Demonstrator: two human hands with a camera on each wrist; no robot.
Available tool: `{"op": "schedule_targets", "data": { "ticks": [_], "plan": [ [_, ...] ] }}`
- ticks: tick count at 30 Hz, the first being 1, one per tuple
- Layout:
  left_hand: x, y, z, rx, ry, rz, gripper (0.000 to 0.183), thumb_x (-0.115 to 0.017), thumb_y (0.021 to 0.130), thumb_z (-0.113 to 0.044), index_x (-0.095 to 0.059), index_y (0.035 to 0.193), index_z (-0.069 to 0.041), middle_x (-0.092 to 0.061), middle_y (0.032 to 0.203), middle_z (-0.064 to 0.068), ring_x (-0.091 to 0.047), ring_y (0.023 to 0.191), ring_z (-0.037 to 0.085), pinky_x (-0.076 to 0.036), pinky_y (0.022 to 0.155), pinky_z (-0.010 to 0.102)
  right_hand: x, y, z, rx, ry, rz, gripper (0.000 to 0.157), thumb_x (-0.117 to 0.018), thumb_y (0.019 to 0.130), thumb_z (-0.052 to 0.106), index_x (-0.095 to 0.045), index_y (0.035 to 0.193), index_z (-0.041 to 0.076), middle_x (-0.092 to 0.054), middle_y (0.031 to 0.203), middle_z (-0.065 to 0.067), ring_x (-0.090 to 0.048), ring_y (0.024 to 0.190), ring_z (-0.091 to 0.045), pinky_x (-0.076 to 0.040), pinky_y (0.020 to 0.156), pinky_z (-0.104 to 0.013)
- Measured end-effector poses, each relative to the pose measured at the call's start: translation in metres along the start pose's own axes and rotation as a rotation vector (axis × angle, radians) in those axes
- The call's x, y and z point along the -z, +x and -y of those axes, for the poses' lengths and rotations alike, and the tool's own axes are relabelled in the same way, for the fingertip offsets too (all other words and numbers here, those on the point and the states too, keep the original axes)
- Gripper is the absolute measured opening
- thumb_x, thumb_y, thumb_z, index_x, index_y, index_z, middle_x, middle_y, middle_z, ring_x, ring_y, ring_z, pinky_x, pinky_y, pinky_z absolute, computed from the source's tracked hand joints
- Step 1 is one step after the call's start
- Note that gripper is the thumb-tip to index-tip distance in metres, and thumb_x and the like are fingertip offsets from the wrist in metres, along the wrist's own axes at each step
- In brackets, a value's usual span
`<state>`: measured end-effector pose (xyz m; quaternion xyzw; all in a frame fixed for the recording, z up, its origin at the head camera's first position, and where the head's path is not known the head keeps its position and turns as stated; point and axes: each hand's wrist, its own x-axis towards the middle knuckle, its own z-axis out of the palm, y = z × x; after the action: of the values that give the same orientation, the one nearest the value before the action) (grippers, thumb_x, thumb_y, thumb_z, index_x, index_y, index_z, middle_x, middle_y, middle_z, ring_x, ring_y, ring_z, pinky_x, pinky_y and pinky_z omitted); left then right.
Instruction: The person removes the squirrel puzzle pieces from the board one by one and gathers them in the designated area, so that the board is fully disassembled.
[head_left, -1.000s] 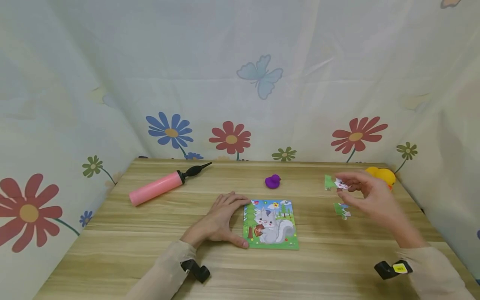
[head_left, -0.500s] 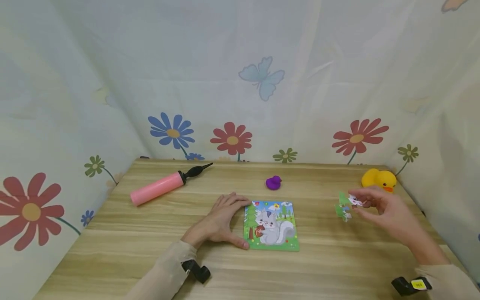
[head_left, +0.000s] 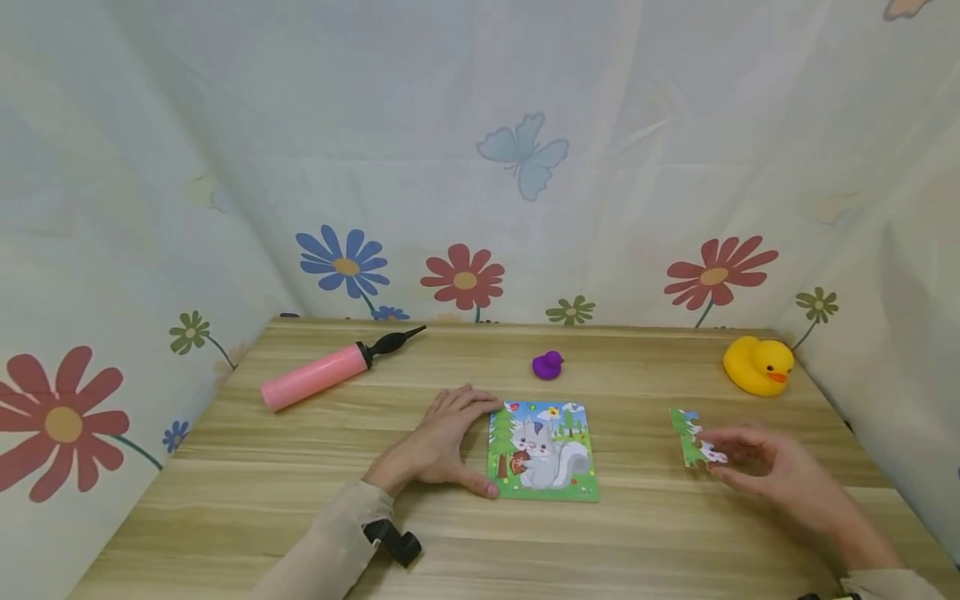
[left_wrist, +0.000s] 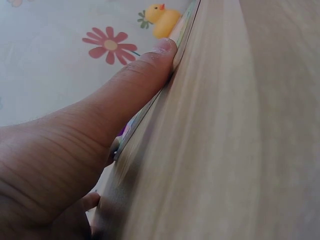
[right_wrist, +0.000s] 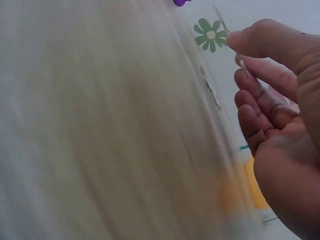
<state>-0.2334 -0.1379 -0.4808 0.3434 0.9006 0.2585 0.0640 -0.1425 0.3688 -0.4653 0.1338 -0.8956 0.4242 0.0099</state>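
My left hand [head_left: 442, 440] rests on the table along the left side of a square squirrel picture board [head_left: 553, 452]. Its thumb touches the lower left corner and its forefinger the upper left one; in the left wrist view the thumb [left_wrist: 135, 80] lies against the board's edge. To the right, my right hand [head_left: 780, 475] pinches a small jigsaw piece [head_left: 711, 454] between thumb and forefinger. The right wrist view shows this held piece [right_wrist: 244, 66] edge-on, raised over the table. A second jigsaw piece [head_left: 682, 419] lies just behind it, partly overlapped.
A yellow rubber duck [head_left: 756, 365] sits at the back right of the wooden table [head_left: 480, 550]. Behind the board is a small purple duck [head_left: 547, 365]. A pink hand pump [head_left: 318, 377] with a black nozzle lies back left. Flower-printed cloth surrounds the table.
My right hand has come nearer with the pinched jigsaw piece, passing over the second piece to its front side and uncovering the yellow duck. My left hand has stayed at the board.
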Motion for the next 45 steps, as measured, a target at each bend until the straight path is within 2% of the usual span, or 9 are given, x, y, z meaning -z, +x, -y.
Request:
{"op": "schedule_targets", "data": {
  "ticks": [3,6,17,23,45],
  "plan": [
    [0.0,-0.001,0.001,0.005,-0.002,-0.002,0.122,-0.098,0.07,-0.072,-0.047,0.169,-0.02,-0.041,0.174,0.0,-0.017,0.171,0.04,-0.002,0.139,0.066,-0.003,-0.002,-0.006,0.035,0.036,0.009,0.039,-0.086,0.099,0.009,-0.077,0.137,0.009,-0.076,0.127,-0.004,-0.069,0.1,-0.013,-0.06,0.086,-0.018],
    [0.0,-0.002,0.002,0.012,-0.004,-0.002,0.122,-0.098,0.07,-0.072,-0.047,0.169,-0.021,-0.04,0.174,-0.001,-0.017,0.171,0.04,-0.002,0.139,0.065,-0.005,-0.002,-0.01,0.036,0.055,0.015,0.038,-0.085,0.1,0.01,-0.077,0.137,0.01,-0.076,0.128,-0.001,-0.068,0.1,-0.014,-0.059,0.085,-0.018],
    [0.001,-0.001,0.001,0.004,-0.001,0.003,0.122,-0.097,0.071,-0.073,-0.047,0.169,-0.021,-0.04,0.175,-0.001,-0.016,0.171,0.04,0.0,0.139,0.065,-0.005,-0.003,-0.014,0.017,0.003,0.031,0.037,-0.086,0.1,0.015,-0.079,0.136,0.016,-0.074,0.128,-0.004,-0.065,0.1,-0.013,-0.058,0.083,-0.017],
    [0.002,0.0,0.0,-0.009,-0.007,0.008,0.121,-0.097,0.072,-0.072,-0.047,0.169,-0.019,-0.039,0.176,-0.001,-0.015,0.171,0.041,0.001,0.139,0.066,-0.005,-0.003,-0.014,0.038,-0.004,0.039,0.037,-0.086,0.099,0.013,-0.079,0.135,0.015,-0.073,0.123,-0.005,-0.064,0.099,-0.013,-0.057,0.083,-0.016],
    [0.0,-0.001,0.0,-0.006,-0.001,0.011,0.121,-0.097,0.072,-0.071,-0.046,0.169,-0.021,-0.04,0.175,0.0,-0.015,0.171,0.042,0.0,0.138,0.066,-0.005,-0.004,-0.014,0.041,-0.047,0.061,0.038,-0.085,0.101,0.016,-0.078,0.138,0.018,-0.071,0.125,-0.003,-0.062,0.101,-0.011,-0.055,0.082,-0.018]
  ]
}}
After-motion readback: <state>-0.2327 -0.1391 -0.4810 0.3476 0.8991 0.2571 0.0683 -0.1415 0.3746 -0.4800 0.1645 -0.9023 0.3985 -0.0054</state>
